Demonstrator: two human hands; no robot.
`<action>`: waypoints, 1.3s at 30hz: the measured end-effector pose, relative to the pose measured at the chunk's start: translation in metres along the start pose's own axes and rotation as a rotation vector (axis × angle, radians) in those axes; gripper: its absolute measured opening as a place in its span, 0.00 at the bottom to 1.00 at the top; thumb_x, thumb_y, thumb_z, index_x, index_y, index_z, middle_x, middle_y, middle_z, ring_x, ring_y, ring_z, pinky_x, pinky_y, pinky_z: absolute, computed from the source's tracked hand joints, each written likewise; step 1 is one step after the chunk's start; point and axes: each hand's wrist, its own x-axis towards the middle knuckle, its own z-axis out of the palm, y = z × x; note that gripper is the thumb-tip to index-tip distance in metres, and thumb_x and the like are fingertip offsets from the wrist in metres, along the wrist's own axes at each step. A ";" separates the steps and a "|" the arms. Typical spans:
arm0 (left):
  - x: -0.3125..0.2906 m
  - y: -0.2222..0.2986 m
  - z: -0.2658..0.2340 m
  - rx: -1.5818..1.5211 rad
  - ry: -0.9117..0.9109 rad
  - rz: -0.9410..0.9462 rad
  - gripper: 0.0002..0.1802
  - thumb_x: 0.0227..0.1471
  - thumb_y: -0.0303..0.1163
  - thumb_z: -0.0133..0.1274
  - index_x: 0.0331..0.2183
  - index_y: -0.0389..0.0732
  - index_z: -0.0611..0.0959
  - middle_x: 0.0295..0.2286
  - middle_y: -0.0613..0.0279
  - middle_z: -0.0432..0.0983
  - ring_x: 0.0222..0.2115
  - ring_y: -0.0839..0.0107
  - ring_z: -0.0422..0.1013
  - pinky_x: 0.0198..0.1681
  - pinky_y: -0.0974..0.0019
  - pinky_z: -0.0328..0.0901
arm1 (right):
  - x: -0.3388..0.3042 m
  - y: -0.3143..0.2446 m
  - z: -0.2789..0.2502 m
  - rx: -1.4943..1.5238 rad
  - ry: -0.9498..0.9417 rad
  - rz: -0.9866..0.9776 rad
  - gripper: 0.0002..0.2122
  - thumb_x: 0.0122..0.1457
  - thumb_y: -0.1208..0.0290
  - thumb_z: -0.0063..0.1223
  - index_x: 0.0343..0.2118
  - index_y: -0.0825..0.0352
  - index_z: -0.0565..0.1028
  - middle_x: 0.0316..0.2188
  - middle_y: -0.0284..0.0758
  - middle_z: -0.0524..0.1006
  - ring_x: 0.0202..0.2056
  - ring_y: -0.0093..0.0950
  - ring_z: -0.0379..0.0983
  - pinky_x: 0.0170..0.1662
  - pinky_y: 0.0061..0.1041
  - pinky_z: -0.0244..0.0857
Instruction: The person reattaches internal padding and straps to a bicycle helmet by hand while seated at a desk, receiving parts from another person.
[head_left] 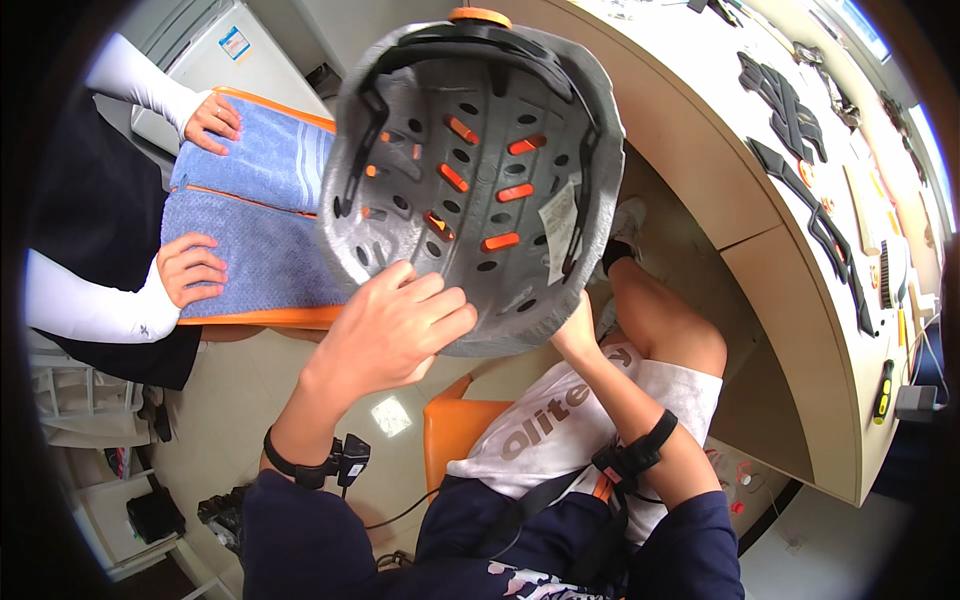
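The person holds a grey helmet (475,180) up in the air, turned so its hollow inside faces the camera. Orange shows through the air holes, and a small white paper tag sits inside near the right edge.

The left hand (390,325) grips the lower rim. Its fingers are curled over the edge and press into the grey foam, with the thumb hidden behind. The right hand (577,335) is under the rim on the other side. Only a little of it shows, so it is hard to tell how tightly it is closed, but it touches the helmet and seems to prop it up.

The helmet hangs above the person's lap and an orange chair seat (455,425), beside a curved wooden table (790,290) where black straps (790,110) lie.

Another person sits on the left, both hands resting on a blue towel (255,215) over an orange tray.

The helmet is big and is held only by its bottom edge. If the fingers slide on the smooth foam, it could tip forward and drop to the floor. If it swings right, it could knock the table edge.
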 end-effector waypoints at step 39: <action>-0.096 -0.018 -0.024 -0.197 0.374 -0.552 0.23 0.49 0.28 0.59 0.45 0.29 0.72 0.38 0.49 0.69 0.39 0.56 0.67 0.47 0.63 0.61 | 0.028 -0.040 -0.046 -0.027 -0.076 0.449 0.26 0.60 0.46 0.50 0.30 0.74 0.74 0.25 0.39 0.80 0.22 0.20 0.73 0.27 0.20 0.69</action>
